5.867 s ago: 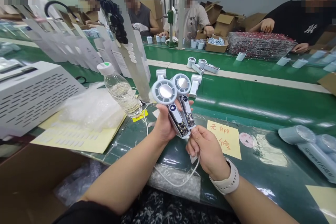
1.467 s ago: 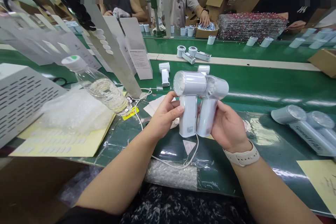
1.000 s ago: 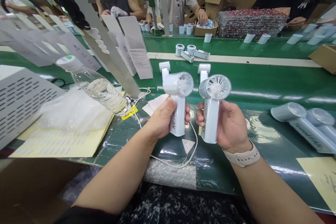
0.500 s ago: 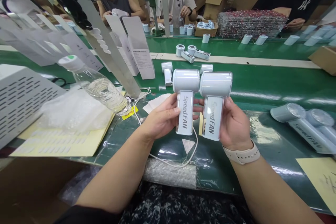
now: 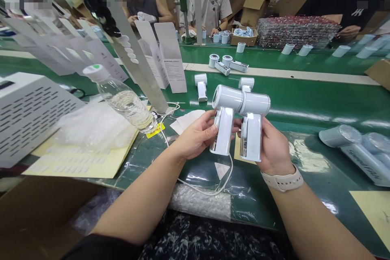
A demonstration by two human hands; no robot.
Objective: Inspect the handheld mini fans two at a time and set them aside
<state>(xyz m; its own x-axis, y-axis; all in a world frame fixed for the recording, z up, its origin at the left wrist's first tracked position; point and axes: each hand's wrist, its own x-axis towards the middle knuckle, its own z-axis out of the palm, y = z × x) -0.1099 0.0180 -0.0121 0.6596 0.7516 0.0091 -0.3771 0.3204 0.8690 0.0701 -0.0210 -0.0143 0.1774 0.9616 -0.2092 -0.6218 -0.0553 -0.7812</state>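
Handheld fan [image 5: 224, 130] and its twin [image 5: 251, 138] raised above the green tabletop [image 5: 304, 103], closed in the full grip of our left hand [image 5: 195, 136] and right hand [image 5: 274, 148] (heads touching), held together for close viewing.

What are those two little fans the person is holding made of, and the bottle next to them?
The left-hand fan and the right-hand fan look like glossy white plastic, judging by the bright, mirror-like highlights on their handles. The bottle looks like thin, clear plastic, since the water shows through it.
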